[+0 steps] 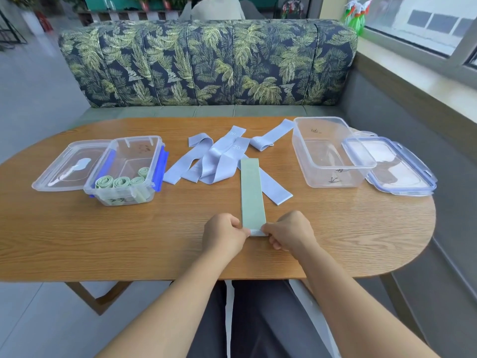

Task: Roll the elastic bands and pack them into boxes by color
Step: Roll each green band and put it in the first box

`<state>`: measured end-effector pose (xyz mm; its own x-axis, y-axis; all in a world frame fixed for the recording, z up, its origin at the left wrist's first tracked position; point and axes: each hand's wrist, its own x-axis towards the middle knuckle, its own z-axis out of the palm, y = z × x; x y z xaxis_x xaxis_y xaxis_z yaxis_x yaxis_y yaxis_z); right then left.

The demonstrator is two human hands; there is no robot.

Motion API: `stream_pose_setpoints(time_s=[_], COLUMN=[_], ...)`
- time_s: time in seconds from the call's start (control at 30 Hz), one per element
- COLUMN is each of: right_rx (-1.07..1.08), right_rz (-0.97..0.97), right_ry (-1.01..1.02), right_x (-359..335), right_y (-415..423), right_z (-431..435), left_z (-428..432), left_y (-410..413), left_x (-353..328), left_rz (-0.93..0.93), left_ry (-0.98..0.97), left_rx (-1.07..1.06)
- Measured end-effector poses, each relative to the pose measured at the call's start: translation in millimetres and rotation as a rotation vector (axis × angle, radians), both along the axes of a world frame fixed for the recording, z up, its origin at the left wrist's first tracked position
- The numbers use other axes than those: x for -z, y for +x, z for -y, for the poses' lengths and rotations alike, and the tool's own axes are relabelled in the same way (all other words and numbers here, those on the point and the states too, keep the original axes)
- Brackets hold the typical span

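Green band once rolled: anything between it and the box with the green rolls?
Nothing visible. Left hand and right hand pinch the near end of the green band; bare table lies between it and the open box of green rolls, lid off to its left. The band's far part lies over one blue band.

A green elastic band lies flat and straight on the wooden table. The left hand and right hand pinch its near end, one at each corner, and a pale strip shows between them. At the band's far end lies a heap of unrolled blue bands, one passing under it. Left of the band stands a clear box holding four green rolls, with its lid beside it. Right of the band stands a second clear box, open, with a blue-trimmed lid against its outer side.
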<state>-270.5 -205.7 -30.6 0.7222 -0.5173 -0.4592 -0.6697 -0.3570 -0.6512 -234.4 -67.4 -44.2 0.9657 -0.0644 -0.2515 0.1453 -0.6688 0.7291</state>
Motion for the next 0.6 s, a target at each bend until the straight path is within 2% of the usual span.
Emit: stream_pose_setpoints(time_s=[0.47,0.6], right_rx=[-0.022,-0.038], right_rz=[0.0,0.019], right_ry=[-0.221,-0.21], right_x=[6.0,3.4], right_y=[2.5,2.8], right_z=[-7.6,-6.5], left_z=[6.0,8.3], left_y=[13.9,18.4], left_x=[-13.0,-18.1], left_rz=[-0.137,-0.166], left_ry=[0.079,0.114], left_rx=[0.013,0.008])
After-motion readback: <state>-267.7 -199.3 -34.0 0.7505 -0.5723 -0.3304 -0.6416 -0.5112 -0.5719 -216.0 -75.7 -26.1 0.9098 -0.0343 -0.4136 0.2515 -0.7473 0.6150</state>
